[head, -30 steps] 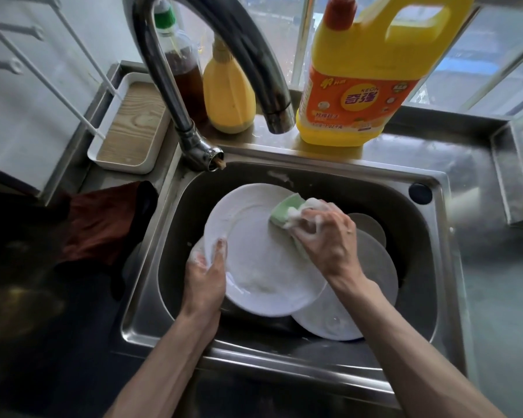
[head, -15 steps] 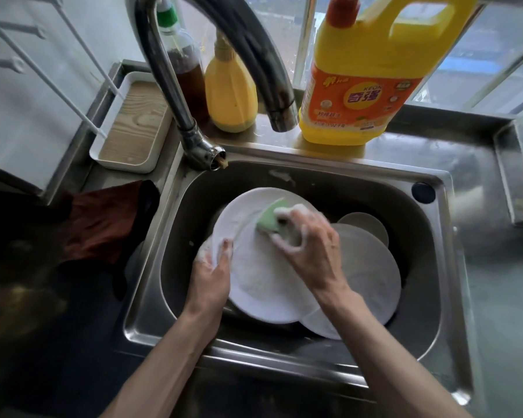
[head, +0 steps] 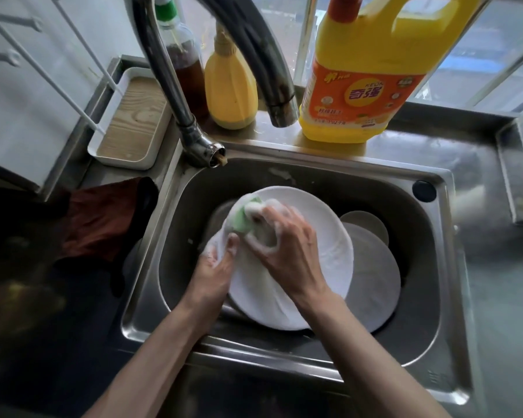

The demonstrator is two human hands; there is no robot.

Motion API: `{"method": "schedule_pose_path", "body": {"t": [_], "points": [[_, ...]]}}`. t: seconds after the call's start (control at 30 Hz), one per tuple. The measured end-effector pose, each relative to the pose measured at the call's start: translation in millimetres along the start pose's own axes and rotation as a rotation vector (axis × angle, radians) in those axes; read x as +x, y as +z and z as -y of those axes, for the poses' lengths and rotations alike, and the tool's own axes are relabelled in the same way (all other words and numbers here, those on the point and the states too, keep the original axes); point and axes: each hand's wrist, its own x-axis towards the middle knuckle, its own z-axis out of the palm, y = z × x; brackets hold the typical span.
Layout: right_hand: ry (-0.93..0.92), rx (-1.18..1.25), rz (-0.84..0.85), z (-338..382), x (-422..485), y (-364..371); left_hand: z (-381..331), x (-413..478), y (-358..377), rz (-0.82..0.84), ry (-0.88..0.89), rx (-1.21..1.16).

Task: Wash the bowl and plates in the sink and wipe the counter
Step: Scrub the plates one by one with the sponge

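Observation:
A soapy white plate (head: 323, 254) is tilted up inside the steel sink (head: 314, 354). My left hand (head: 213, 274) grips its left rim, thumb on the face. My right hand (head: 284, 245) holds a foamy green sponge (head: 242, 220) and presses it on the plate's upper left part. A second white plate (head: 375, 282) lies under it to the right. Behind that one a small round white dish (head: 366, 224) shows partly; I cannot tell whether it is the bowl.
A curved faucet (head: 194, 128) arches over the sink's back left. A yellow detergent jug (head: 360, 86), a yellow squeeze bottle (head: 230, 86) and a dark sauce bottle (head: 184, 58) stand behind. A white tray (head: 127, 128) and a dark red cloth (head: 100, 221) lie at left.
My right hand has slid the sponge from the plate's upper right to its upper left, close to my left thumb. The plate has shifted a little to the right.

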Motion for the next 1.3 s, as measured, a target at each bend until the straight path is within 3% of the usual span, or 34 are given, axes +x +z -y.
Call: {"method": "schedule_pose_path", "body": {"t": [0.13,0.27,0.37,0.47,0.67,0.87,1.0,1.13,1.23,1.3], "points": [[-0.036,-0.071,-0.037,-9.8,23.7,-1.3,1.5,0.6,-6.1,-0.043,-0.024,-0.001],[0.246,-0.192,-0.208,-43.0,22.0,-14.0,-2.7,0.4,-15.9,-0.119,0.010,0.030],[0.444,-0.041,-0.251,-52.2,12.9,-21.1,-4.9,0.9,-19.9,-0.130,0.024,-0.018],[0.504,0.189,-0.207,-53.5,18.0,-30.2,-4.3,-3.1,-18.6,-0.079,-0.024,-0.023],[0.375,0.186,0.026,-57.0,39.7,-51.7,-22.2,11.0,-18.3,0.101,-0.040,0.301],[0.093,0.132,0.269,-24.6,48.2,-37.4,-39.0,33.1,-2.4,0.282,-0.062,0.346],[0.094,0.141,0.086,-20.3,38.8,-19.4,-31.5,27.3,-5.3,0.178,0.024,0.335],[0.357,0.080,-0.191,-42.8,28.2,-24.6,-21.3,15.7,-6.0,-0.062,0.072,0.198],[0.600,0.179,-0.232,-48.5,6.9,-23.4,-18.5,11.0,-3.3,-0.246,0.089,0.132],[0.620,0.221,-0.220,-46.9,-2.1,-21.3,-17.6,5.6,-0.3,-0.246,0.070,0.109]]}}
